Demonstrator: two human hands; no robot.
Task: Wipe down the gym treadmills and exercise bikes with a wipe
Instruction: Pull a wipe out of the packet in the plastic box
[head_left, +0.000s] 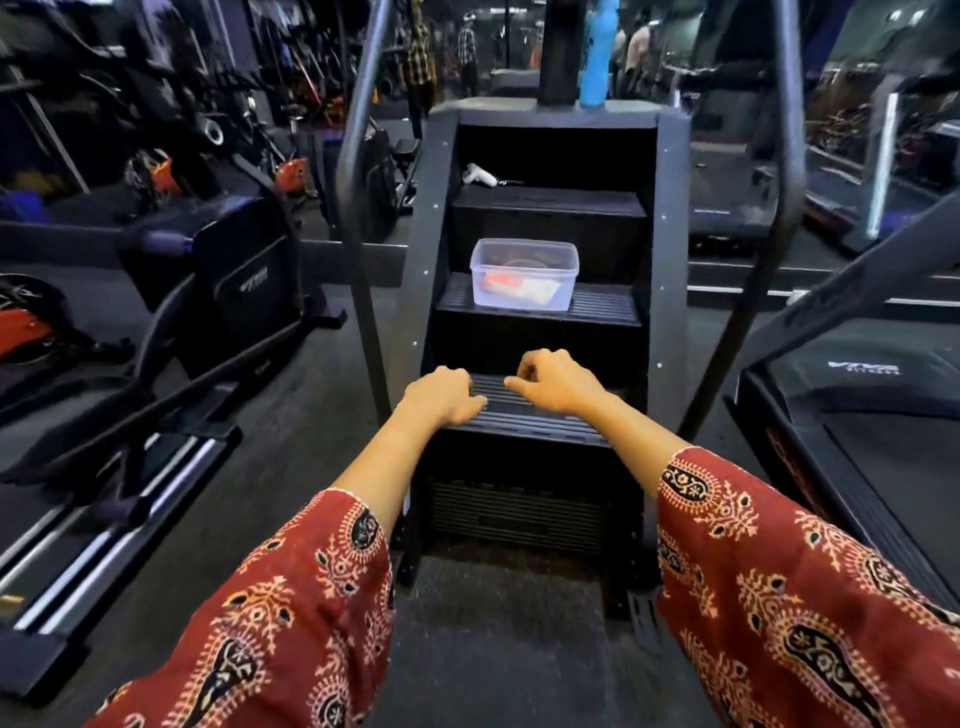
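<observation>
A black stair-climber machine (540, 208) stands straight ahead, with ribbed steps. Both my arms reach out over its lowest visible step (519, 410). My left hand (447, 397) and my right hand (553, 382) hover just above that step with fingers loosely curled, and neither holds anything. On the step above sits a clear plastic box (523, 274) with orange and white items inside; no wipe can be made out. A white object (480, 175) lies on the topmost step.
An elliptical trainer (208, 312) stands at the left, with orange exercise bikes (26, 322) behind it. A treadmill (857, 415) sits at the right. A blue bottle (597, 57) stands on top of the climber. People stand far back.
</observation>
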